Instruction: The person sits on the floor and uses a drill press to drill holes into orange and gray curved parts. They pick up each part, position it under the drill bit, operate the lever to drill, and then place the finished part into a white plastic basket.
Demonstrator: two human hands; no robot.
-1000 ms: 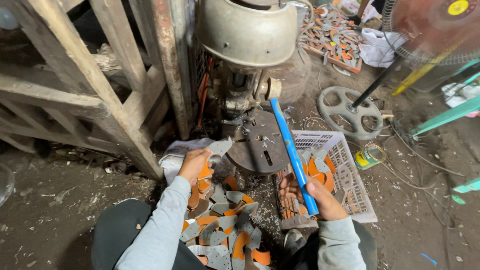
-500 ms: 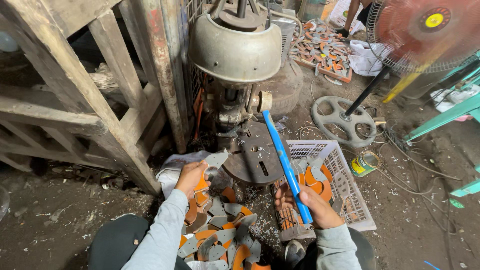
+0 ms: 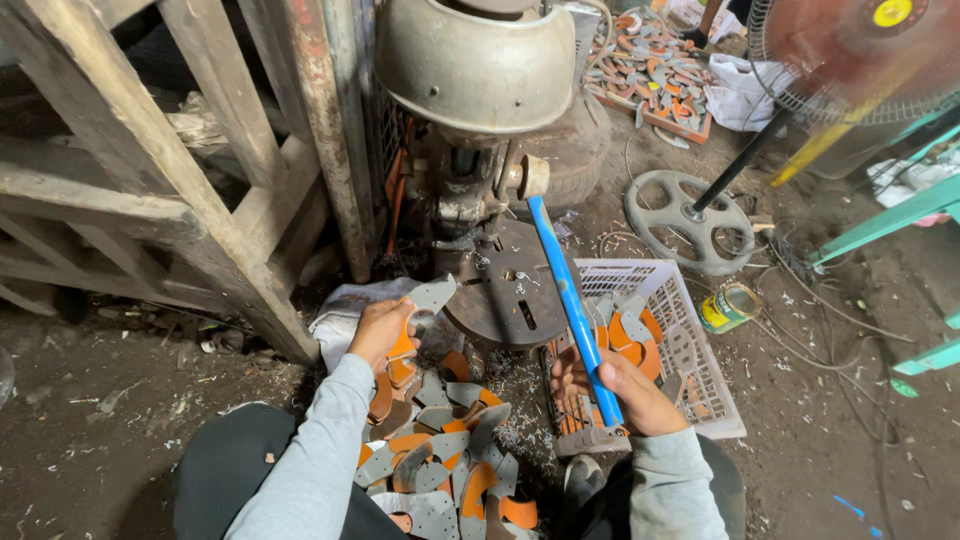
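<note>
My left hand grips a flat grey and orange shaped piece and holds it up beside the round metal table of a drill press. My right hand is closed around the lower end of the press's long blue lever handle. Several more grey and orange pieces lie in a heap on the ground between my knees.
A white plastic basket with similar pieces stands to the right. A small tin can, a fan on a round base, a wooden frame at left and a tray of pieces surround the press.
The view has shifted lower and closer to the press. My left hand has lifted the piece slightly toward the press table. My right hand stays on the blue lever.
</note>
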